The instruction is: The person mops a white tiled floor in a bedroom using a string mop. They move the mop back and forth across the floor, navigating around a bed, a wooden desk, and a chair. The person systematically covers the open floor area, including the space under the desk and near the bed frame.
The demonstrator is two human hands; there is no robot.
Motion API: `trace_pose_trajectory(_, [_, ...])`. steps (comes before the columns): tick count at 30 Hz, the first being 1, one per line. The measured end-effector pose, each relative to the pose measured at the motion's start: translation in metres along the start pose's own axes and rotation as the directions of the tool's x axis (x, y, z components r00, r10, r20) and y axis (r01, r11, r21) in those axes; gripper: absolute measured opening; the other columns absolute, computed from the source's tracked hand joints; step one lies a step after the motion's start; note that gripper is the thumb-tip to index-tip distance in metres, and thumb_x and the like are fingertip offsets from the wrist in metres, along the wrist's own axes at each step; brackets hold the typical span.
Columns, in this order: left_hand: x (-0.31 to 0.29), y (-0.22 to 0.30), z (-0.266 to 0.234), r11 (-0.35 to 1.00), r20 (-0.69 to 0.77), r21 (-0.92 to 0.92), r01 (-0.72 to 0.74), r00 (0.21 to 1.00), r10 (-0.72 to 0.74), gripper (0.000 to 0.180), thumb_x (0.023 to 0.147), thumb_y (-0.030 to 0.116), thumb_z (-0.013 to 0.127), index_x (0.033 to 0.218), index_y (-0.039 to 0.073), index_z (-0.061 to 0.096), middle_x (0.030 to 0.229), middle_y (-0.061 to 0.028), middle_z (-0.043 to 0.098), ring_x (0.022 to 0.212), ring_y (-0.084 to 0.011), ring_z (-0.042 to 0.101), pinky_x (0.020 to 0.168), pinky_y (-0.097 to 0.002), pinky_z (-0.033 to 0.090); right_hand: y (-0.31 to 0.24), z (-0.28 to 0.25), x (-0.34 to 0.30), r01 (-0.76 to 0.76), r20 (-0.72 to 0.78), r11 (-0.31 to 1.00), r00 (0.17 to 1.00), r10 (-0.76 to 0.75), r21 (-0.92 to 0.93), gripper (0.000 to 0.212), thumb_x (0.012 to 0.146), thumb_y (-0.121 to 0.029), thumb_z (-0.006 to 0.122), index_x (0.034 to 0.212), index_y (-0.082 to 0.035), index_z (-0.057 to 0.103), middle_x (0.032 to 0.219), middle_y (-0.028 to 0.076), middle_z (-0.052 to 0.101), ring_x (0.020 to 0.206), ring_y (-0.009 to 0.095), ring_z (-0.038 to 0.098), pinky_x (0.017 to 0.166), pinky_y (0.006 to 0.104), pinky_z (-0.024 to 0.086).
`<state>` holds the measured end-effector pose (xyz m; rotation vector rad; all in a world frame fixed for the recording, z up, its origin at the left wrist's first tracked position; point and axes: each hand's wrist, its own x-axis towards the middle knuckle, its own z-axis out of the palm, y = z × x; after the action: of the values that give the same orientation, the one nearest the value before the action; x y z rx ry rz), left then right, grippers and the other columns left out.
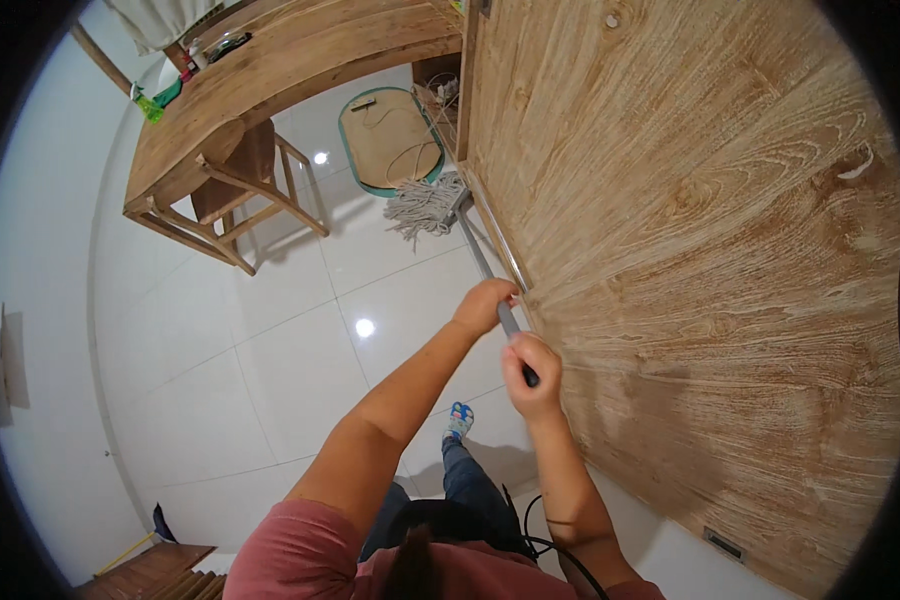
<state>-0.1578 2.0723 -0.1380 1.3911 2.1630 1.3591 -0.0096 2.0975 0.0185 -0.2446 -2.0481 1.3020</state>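
Note:
A string mop (425,207) with a grey handle lies ahead of me, its grey strands spread on the floor near the foot of the wooden panel. My left hand (484,305) is wrapped round the middle of the handle, close to the panel's edge. Nearer to me, my right hand (532,374) grips the handle's upper end, whose dark tip shows below the fist. The handle slants away from me to the mop head, which touches the tiles beside a green-rimmed oval board.
On my right rises a large wooden panel (690,260). Ahead left stand a wooden desk (320,75) and a wooden chair (235,175). The oval board (385,140) lies on the white tiled floor (300,370), with cables on it. A green spray bottle (147,104) is at the desk's left edge.

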Motion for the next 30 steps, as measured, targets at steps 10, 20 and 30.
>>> trace_pose_trajectory(10, [-0.058,0.12,0.014,0.99,0.231,-0.133,-0.044,0.97,0.074,0.011,0.079,0.011,0.063,0.089,0.007,0.063,0.08,-0.0141,0.065,0.078,-0.0342,0.062,0.069,-0.0417,0.049,-0.096,-0.057,-0.06,-0.273,-0.177,0.962,0.947,0.268,-0.008,0.015,0.082,0.001,0.056,0.069,0.001,0.049,0.061,0.006,0.049,0.055,0.011,0.045,0.054,0.0266,0.039])
trace_pose_trajectory(20, [-0.171,0.153,-0.043,0.971,0.386,-0.235,-0.043,0.913,0.133,0.01,0.07,0.011,0.06,0.078,0.004,0.059,0.07,-0.013,0.06,0.067,-0.033,0.058,0.06,-0.0396,0.044,-0.191,0.013,-0.138,-0.231,-0.2,0.972,0.955,0.22,-0.034,0.019,0.079,0.001,0.058,0.064,-0.001,0.047,0.056,0.006,0.044,0.049,0.014,0.042,0.047,0.0284,0.032])
trace_pose_trajectory(30, [-0.211,0.233,-0.095,0.943,0.054,-0.291,-0.161,0.981,0.184,0.016,0.084,0.015,0.063,0.079,0.001,0.058,0.073,-0.016,0.058,0.07,-0.0361,0.055,0.064,-0.0413,0.043,-0.265,0.008,-0.146,0.121,-0.183,0.968,0.98,-0.081,0.219,0.025,0.076,-0.009,0.06,0.057,-0.003,0.046,0.054,0.007,0.048,0.048,0.017,0.045,0.051,0.0315,0.036])
